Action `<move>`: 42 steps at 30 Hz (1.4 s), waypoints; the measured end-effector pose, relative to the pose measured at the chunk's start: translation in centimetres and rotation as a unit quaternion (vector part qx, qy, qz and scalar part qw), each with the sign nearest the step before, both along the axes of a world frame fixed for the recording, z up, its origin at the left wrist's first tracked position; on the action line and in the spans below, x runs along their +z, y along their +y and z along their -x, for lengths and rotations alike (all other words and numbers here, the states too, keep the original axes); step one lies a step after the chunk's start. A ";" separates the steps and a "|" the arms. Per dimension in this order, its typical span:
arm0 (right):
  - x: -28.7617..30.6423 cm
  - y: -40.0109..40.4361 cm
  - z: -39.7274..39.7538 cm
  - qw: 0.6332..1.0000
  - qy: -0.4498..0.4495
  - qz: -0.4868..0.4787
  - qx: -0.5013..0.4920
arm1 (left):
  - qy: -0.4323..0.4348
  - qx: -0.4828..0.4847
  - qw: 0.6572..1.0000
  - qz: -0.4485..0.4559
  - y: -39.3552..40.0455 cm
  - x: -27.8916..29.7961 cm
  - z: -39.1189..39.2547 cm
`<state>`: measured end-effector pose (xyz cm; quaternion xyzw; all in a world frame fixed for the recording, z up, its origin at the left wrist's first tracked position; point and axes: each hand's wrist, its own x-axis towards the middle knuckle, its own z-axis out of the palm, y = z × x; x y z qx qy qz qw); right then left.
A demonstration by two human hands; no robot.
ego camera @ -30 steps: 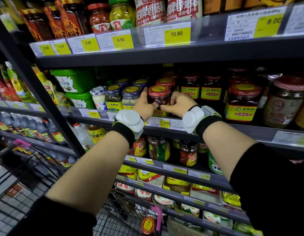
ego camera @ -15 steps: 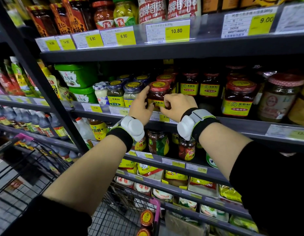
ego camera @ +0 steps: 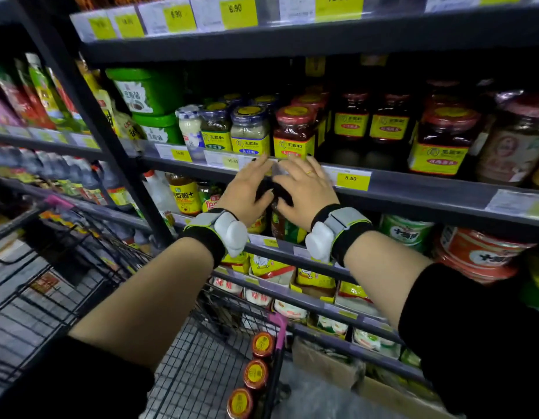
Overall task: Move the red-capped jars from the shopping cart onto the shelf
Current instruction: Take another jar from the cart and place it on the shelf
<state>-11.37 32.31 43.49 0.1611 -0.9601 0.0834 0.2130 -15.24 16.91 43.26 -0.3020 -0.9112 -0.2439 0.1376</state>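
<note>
A red-capped jar [ego camera: 294, 133] with a yellow label stands at the front of the middle shelf [ego camera: 413, 186], with more red-capped jars [ego camera: 443, 137] behind and to its right. My left hand [ego camera: 247, 189] and my right hand [ego camera: 304, 192] hover just below that jar, in front of the shelf edge, fingers spread and empty. Three red-capped jars [ego camera: 256, 373] lie in a row along the right side of the shopping cart [ego camera: 201, 373] below my arms.
Blue-capped jars [ego camera: 250, 128] and green tubs [ego camera: 147, 92] stand left of the placed jar. A dark shelf upright [ego camera: 96, 122] runs diagonally at left. Lower shelves hold jars, cans and packets. The cart's pink-tipped rim [ego camera: 277, 328] is near the lower shelves.
Both hands have let go of the red-capped jar on the shelf and dropped back below the shelf edge. The view has tilted down, showing more of the cart.
</note>
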 end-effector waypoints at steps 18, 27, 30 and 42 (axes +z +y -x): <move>-9.5 -6.6 -0.2 0.960 -0.259 -0.031 0.102 | -0.171 0.126 0.966 0.148 -7.2 -9.7 -3.6; -16.2 -9.8 -1.2 0.924 -0.354 -0.045 0.139 | -0.270 0.165 0.936 0.156 -10.2 -16.6 -7.0; -18.4 -10.8 -1.6 0.920 -0.356 -0.059 0.154 | -0.294 0.184 0.926 0.151 -10.9 -18.5 -8.1; -26.1 -13.8 -4.1 0.869 -0.450 -0.068 0.194 | -0.386 0.243 0.877 0.154 -13.2 -26.4 -12.7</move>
